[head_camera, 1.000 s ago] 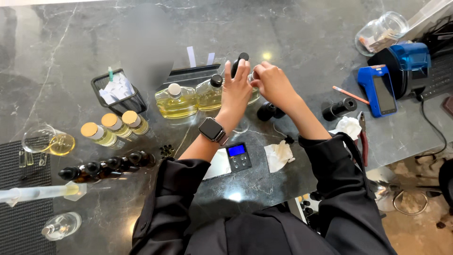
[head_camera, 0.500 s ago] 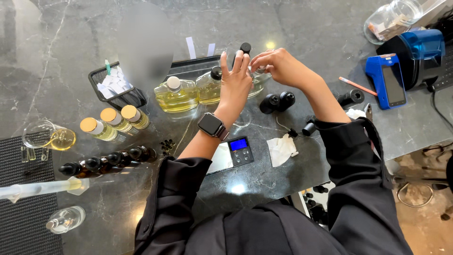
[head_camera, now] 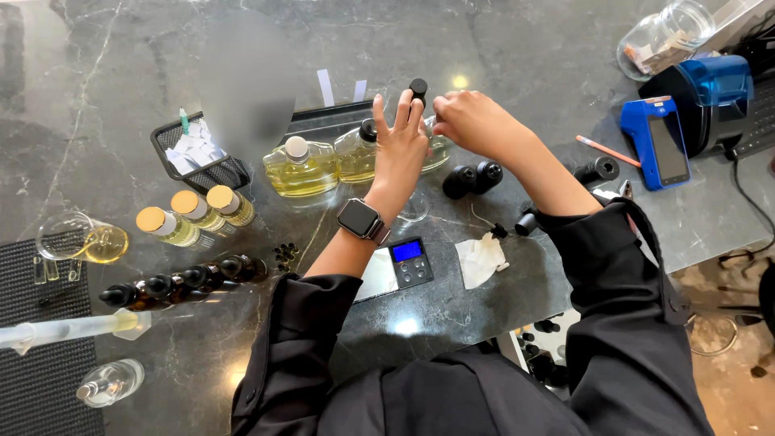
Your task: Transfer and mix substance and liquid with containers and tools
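My left hand [head_camera: 401, 149], with a smartwatch [head_camera: 361, 219] on its wrist, is raised over the dark marble counter [head_camera: 565, 48] with its fingers pointing up. It holds a small item topped by a black cap [head_camera: 417, 85], which sticks out above the fingertips. My right hand [head_camera: 475, 121] is curled right beside it, fingertips at the same item; what it grips is hidden. Behind both hands stand flat glass bottles of yellow liquid [head_camera: 303, 167], one partly hidden by the hands.
A small digital scale [head_camera: 408, 262] and a crumpled white tissue [head_camera: 480, 258] lie near me. Gold-capped bottles [head_camera: 198, 211], a row of dark dropper bottles [head_camera: 173, 284], a black basket [head_camera: 198, 155] and a beaker [head_camera: 85, 241] are left. Black caps [head_camera: 472, 178], a blue handheld device [head_camera: 658, 145] and a glass jar [head_camera: 666, 32] are right.
Both hands stay together at the black-capped item. It has risen slightly and my left fingers have spread more upright.
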